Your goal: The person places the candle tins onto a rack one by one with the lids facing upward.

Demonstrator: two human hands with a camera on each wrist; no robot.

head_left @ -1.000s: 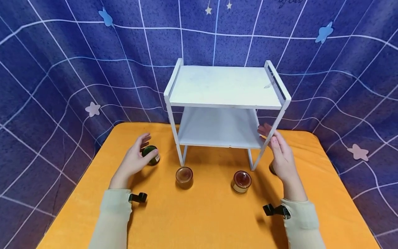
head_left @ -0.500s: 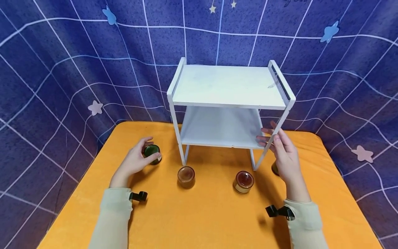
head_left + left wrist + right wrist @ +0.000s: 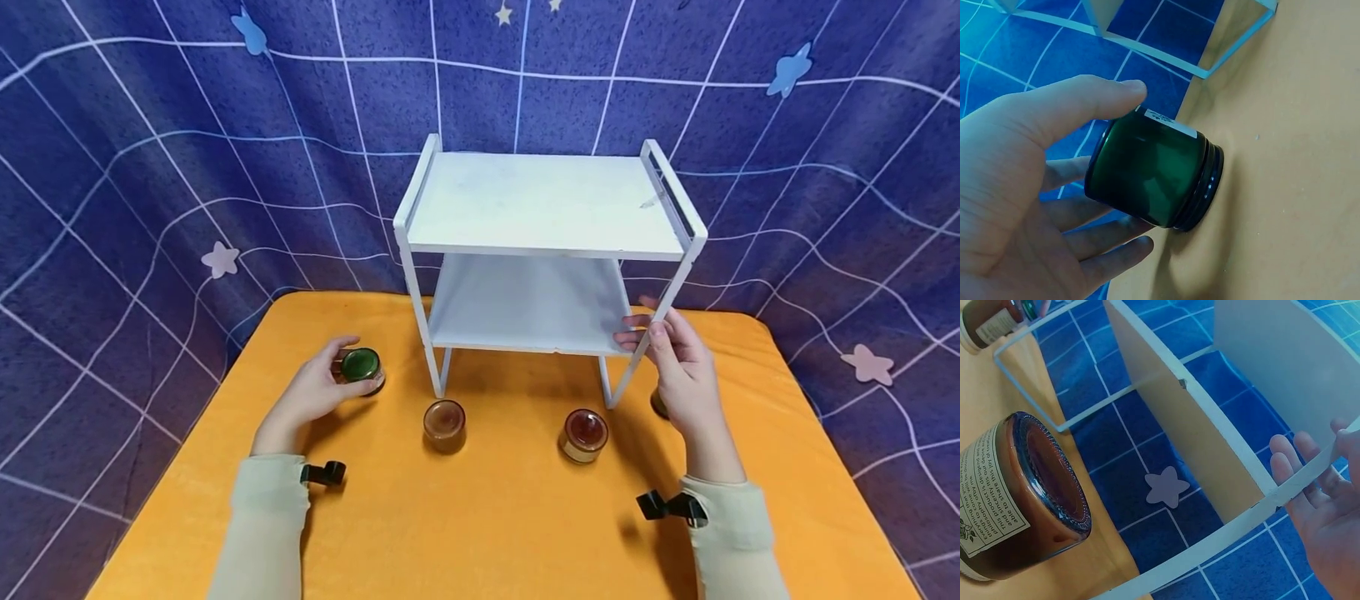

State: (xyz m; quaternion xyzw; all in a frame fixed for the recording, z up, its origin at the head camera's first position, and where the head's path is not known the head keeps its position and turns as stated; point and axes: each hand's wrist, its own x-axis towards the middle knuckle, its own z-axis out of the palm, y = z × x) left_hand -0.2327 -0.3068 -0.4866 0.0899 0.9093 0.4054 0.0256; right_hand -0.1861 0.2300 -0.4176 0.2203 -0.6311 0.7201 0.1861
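My left hand is around a dark green glass jar at the left of the table, thumb on the near side and fingers on the far side. In the left wrist view the jar stands lid-down, with a small white label at its upper edge. At the right, my right hand holds the front leg of a white two-tier shelf rack. Its thumb lies in front of the leg and its fingers reach behind, beside the lower shelf.
Two amber jars, a lighter one and a redder one, stand before the rack on the orange cloth. Another dark jar is partly hidden behind my right hand. A blue patterned curtain hangs behind.
My left hand has closed in on the green jar, its thumb lower on the near side. My right fingers have moved in around the rack's front leg.
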